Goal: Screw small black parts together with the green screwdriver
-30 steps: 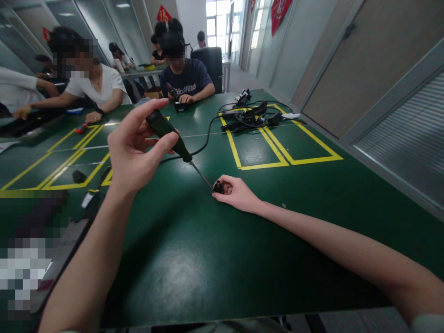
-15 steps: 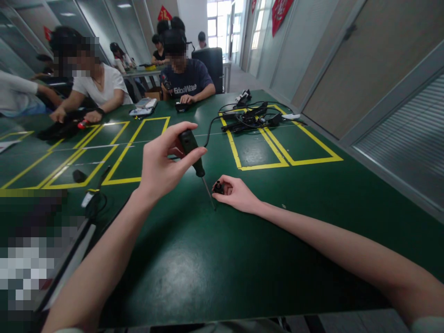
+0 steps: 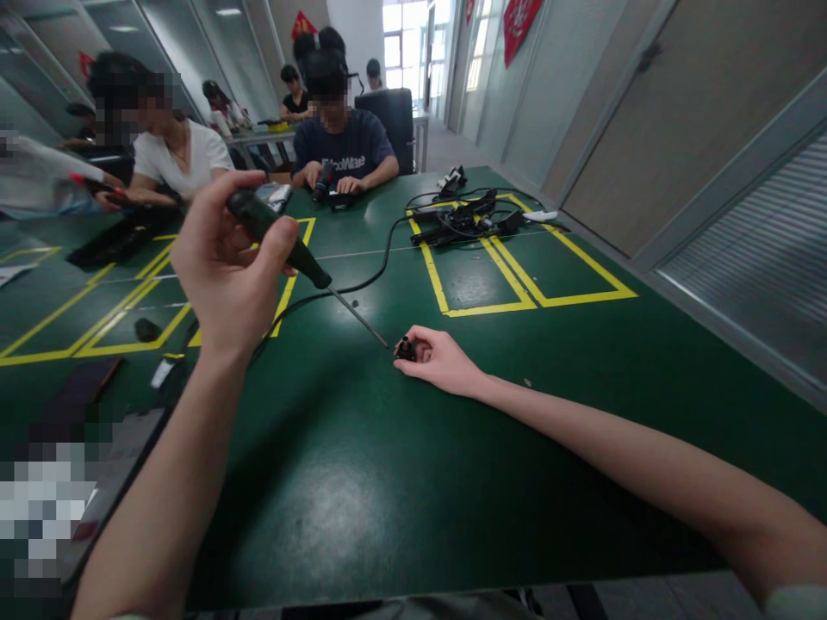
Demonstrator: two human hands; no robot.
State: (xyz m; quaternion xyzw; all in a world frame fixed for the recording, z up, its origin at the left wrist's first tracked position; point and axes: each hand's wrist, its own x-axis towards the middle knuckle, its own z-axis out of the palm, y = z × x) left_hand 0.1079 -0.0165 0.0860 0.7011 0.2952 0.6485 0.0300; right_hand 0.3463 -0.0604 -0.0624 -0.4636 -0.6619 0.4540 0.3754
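Note:
A dark-handled screwdriver (image 3: 310, 265) is gripped in my left hand (image 3: 236, 258), which is raised over the green table (image 3: 362, 517). The shaft slants down to the right, and its tip is just left of a small black part (image 3: 406, 349). My right hand (image 3: 443, 362) rests on the tabletop and pinches that part between thumb and fingers. Whether the tip touches the part cannot be made out.
Black parts and cables (image 3: 465, 220) lie across yellow tape outlines at the back right. A cable (image 3: 381, 271) curves behind my left hand. A dark lump (image 3: 147, 329) and a phone-like slab (image 3: 83, 387) are at the left. Several people sit across the table.
My left hand has moved left and up, tilting the screwdriver flatter, with its tip now beside the black part's left side. My right hand has stayed in place.

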